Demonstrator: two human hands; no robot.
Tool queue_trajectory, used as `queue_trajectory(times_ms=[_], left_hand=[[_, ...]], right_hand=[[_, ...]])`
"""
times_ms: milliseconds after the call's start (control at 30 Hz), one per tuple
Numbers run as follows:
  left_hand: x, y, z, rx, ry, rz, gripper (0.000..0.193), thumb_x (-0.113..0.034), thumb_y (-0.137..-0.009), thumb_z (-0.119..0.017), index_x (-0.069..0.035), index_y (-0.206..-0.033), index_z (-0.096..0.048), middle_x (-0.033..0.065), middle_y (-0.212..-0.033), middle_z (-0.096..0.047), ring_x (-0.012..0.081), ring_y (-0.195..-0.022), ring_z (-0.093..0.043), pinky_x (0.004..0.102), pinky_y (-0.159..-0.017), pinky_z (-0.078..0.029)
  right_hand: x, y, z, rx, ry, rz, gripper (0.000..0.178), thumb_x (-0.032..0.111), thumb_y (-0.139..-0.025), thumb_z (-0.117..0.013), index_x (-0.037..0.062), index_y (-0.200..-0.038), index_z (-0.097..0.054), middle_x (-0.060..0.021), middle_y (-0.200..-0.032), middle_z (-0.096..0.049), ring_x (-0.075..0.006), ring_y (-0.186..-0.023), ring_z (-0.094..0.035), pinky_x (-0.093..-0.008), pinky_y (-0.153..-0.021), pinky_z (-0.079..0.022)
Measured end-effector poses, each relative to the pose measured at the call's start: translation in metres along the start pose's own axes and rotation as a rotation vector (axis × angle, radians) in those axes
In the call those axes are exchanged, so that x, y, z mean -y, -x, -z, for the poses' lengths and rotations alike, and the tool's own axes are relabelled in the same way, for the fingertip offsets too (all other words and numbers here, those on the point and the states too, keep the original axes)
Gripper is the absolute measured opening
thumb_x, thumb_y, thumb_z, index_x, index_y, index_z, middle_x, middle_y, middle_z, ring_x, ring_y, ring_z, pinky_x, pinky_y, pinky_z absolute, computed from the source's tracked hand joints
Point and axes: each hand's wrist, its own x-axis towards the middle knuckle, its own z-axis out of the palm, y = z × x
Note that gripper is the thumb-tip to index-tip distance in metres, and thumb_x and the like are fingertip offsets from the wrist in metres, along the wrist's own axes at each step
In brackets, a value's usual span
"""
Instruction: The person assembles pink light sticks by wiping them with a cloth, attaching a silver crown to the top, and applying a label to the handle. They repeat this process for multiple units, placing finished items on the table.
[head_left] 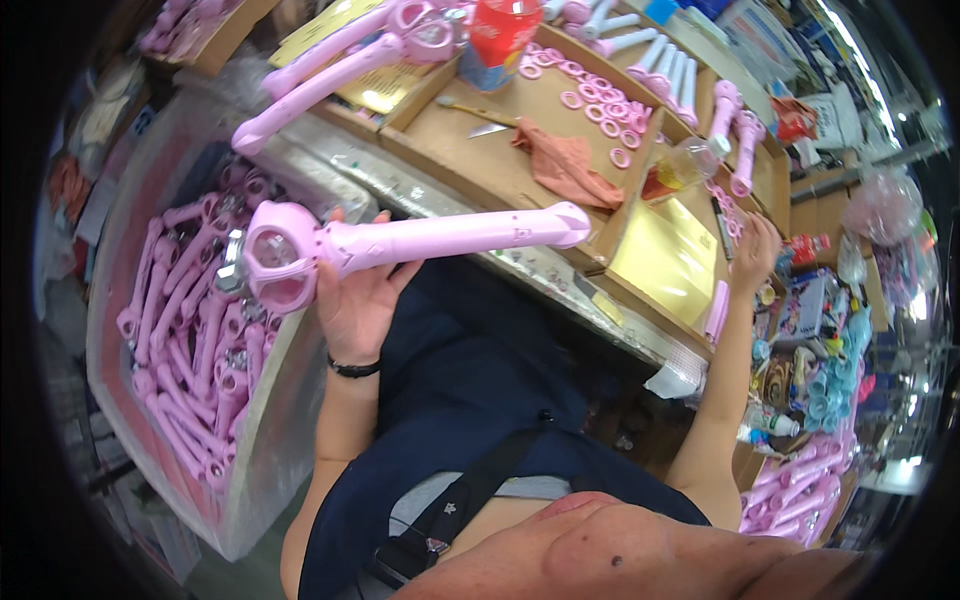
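Head view: large lined bin at left; pink wand held level, head by the bin, handle toward the table edge. Left hand grips its neck, best kept near the bulky end. Right hand beside pink rings; can't tell its grip.

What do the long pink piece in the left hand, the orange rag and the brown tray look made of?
Long pink piece: probably plastic, satin; smooth, evenly coloured surface. Orange rag: probably fabric, matte; soft, loose folds. Brown tray: likely cardboard, dull; thin, flat brown walls.
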Motion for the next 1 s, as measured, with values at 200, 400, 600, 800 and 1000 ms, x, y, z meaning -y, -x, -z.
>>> queue_trajectory(times_ms=[200, 400, 600, 800, 1000], left_hand=[[0.015, 0.001, -0.010, 0.013, -0.044, -0.011, 0.060, -0.039, -0.092, -0.054, -0.022, -0.143, -0.029, 0.0194, -0.144, -0.033, 0.0372, -0.133, -0.033, 0.0620, -0.107, -0.023], [0.024, 0.011, -0.025, -0.081, -0.029, -0.038, 0.055, -0.041, -0.092, -0.054, -0.022, -0.140, -0.034, 0.0181, -0.142, -0.037, 0.0369, -0.131, -0.036, 0.0608, -0.107, -0.026], [0.025, 0.017, -0.038, -0.173, -0.088, -0.071, 0.053, -0.040, -0.091, -0.055, -0.021, -0.137, -0.036, 0.0191, -0.139, -0.040, 0.0368, -0.129, -0.039, 0.0615, -0.106, -0.028], [0.026, 0.016, -0.042, -0.167, -0.112, -0.074, 0.056, -0.039, -0.092, -0.055, -0.020, -0.139, -0.033, 0.0199, -0.139, -0.040, 0.0372, -0.129, -0.039, 0.0618, -0.106, -0.028], [0.026, 0.016, -0.043, -0.182, -0.140, -0.080, 0.057, -0.041, -0.092, -0.054, -0.021, -0.140, -0.032, 0.0201, -0.139, -0.039, 0.0374, -0.129, -0.039, 0.0616, -0.106, -0.028]], right_hand=[[0.180, -0.026, 0.032, -0.218, -0.657, -0.031, 0.010, -0.003, -0.086, -0.059, -0.0005, -0.095, -0.061, -0.0097, -0.088, -0.059, -0.0176, -0.073, -0.054, -0.0250, -0.064, -0.044], [0.304, -0.009, 0.011, 0.227, -1.578, -1.106, 0.011, 0.005, -0.089, -0.061, -0.0005, -0.099, -0.063, 0.0017, -0.078, -0.059, -0.0016, -0.062, -0.047, -0.0155, -0.054, -0.035], [0.323, -0.013, -0.001, 0.317, -1.339, -0.861, 0.011, 0.005, -0.087, -0.063, -0.0016, -0.096, -0.064, 0.0010, -0.082, -0.060, -0.0028, -0.068, -0.051, -0.0161, -0.060, -0.040], [0.323, -0.008, -0.005, 0.314, -1.271, -0.860, 0.010, 0.005, -0.087, -0.063, -0.0013, -0.095, -0.065, 0.0003, -0.083, -0.060, -0.0027, -0.067, -0.051, -0.0161, -0.059, -0.040], [0.325, -0.009, -0.008, 0.296, -1.266, -0.825, 0.011, 0.007, -0.087, -0.064, -0.0008, -0.095, -0.065, 0.0006, -0.082, -0.060, -0.0022, -0.065, -0.049, -0.0163, -0.057, -0.038]])
